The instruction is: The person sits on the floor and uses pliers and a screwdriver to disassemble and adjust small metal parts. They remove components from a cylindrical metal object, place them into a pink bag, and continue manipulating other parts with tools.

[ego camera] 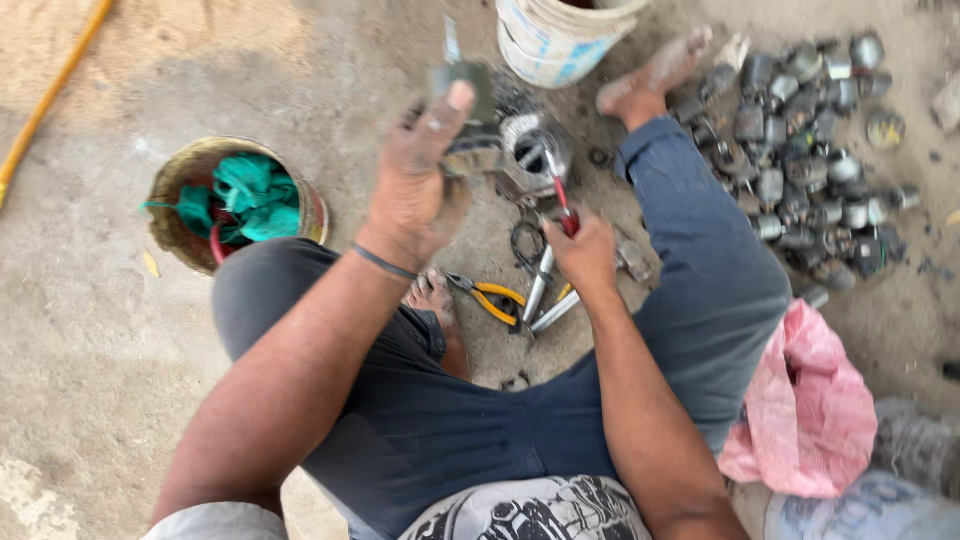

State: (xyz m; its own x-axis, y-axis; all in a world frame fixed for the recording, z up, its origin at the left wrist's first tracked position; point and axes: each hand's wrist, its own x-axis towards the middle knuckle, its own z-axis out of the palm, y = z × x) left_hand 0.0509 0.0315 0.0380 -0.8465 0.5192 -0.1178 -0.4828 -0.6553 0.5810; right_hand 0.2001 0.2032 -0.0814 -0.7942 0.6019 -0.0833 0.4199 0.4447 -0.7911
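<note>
This is a rough, informal repair or scrap workshop set up on a bare, dusty concrete floor (pixel 90 330). The person sits directly on the ground with tools spread between the legs: yellow-handled pliers (pixel 492 298) and metal wrenches (pixel 545 295). A heap of small, grimy motor-like metal parts (pixel 800 150) lies to one side. A dented tin of green rags (pixel 240 200), a white plastic bucket (pixel 555 40) and a pink plastic bag (pixel 810 400) stand around.

Bare, dusty concrete floor (pixel 90 330) across the frame, sandy tan at upper left, greyer toward the right; flat, even daylight.
</note>
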